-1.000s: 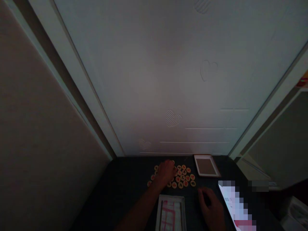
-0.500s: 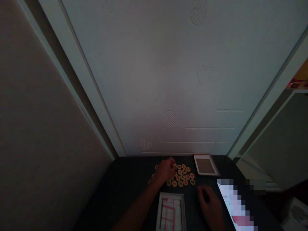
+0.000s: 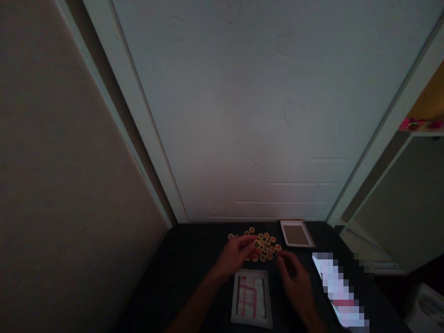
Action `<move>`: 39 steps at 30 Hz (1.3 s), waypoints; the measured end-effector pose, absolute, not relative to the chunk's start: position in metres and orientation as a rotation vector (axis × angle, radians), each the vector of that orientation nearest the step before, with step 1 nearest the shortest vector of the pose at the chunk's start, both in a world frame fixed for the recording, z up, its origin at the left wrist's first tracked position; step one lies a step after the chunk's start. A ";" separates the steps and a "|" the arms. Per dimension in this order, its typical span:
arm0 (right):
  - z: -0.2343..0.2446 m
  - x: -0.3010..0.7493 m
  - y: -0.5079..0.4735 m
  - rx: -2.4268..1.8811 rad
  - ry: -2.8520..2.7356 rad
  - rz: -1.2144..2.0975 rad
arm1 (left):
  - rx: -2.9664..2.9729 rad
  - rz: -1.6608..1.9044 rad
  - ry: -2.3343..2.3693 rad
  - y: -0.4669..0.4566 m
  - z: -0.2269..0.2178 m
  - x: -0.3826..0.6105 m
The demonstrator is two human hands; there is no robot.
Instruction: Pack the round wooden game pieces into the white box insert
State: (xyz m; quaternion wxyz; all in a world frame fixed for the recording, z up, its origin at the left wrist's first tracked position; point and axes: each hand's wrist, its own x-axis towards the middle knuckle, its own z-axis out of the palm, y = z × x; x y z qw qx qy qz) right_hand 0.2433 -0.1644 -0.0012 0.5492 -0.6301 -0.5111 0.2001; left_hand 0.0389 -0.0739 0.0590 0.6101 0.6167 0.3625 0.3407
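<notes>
Several round wooden game pieces (image 3: 265, 244) with red and black marks lie in a heap on a dark table (image 3: 194, 259). My left hand (image 3: 238, 254) rests at the heap's left edge, fingers curled over a few pieces; what it grips is too dim to make out. My right hand (image 3: 294, 275) hovers just right of the heap's near edge, fingers loosely bent, nothing seen in it. Between my forearms lies a white box (image 3: 250, 298) with a red-lined folded sheet inside.
An empty brown-bottomed box lid (image 3: 297, 233) sits at the table's far right. A lit, blurred phone screen (image 3: 338, 289) lies to the right of my right hand. A pale door with heart shapes (image 3: 253, 138) stands right behind the table. The room is very dark.
My left hand has drawn back from the heap's middle to its near left edge. My right hand has moved forward and left, close to the pieces. The view has tilted slightly.
</notes>
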 end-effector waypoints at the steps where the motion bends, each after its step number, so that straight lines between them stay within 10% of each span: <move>1: 0.008 0.236 -0.163 -1.429 -1.211 0.546 | 1.421 0.780 0.815 -0.080 0.061 0.039; 20: 0.007 0.206 -0.181 -1.318 -1.050 1.092 | 2.080 0.757 1.308 -0.190 -0.024 -0.053; 39: -0.030 0.128 -0.158 -1.644 -1.476 0.641 | 2.254 0.737 1.220 -0.191 -0.019 -0.054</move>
